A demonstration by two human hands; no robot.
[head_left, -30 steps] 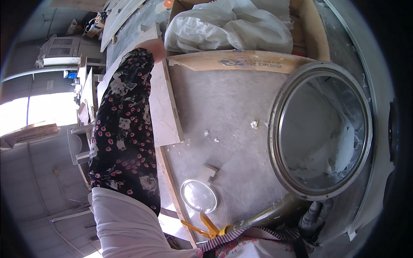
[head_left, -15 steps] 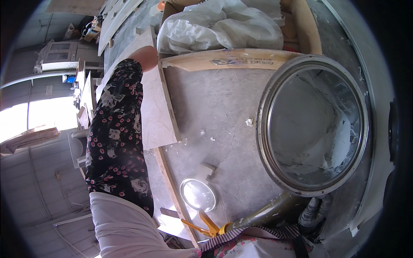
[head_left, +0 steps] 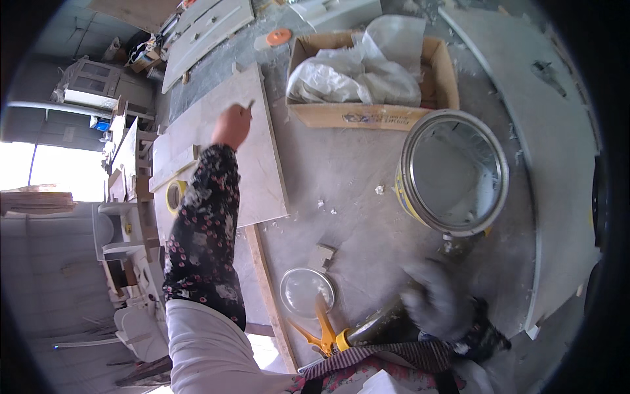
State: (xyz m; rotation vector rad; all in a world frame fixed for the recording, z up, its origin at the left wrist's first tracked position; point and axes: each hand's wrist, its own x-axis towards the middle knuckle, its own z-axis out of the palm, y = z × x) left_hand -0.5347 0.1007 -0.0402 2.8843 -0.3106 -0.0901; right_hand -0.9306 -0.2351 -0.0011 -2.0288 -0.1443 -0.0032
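My left hand, bare at the end of a dark floral sleeve, is closed over a pale board. A small dark tip sticks out of its fingers, too little to name. On my right hand is a grey glove, smeared by motion. It passes low on the right, near a caulking gun with a yellow handle and dark tube. Beyond the glove stands an open metal bucket with pale grey paste inside.
A cardboard box holding crumpled plastic sheeting stands at the back. A round, shiny lid lies beside a small grey block. A tape roll rests on the board. Another large panel stretches along the right.
My view has shifted, so the bucket and box look smaller and more floor shows. My left hand has come off the box's corner to above the board. My gloved right hand has risen into sight.
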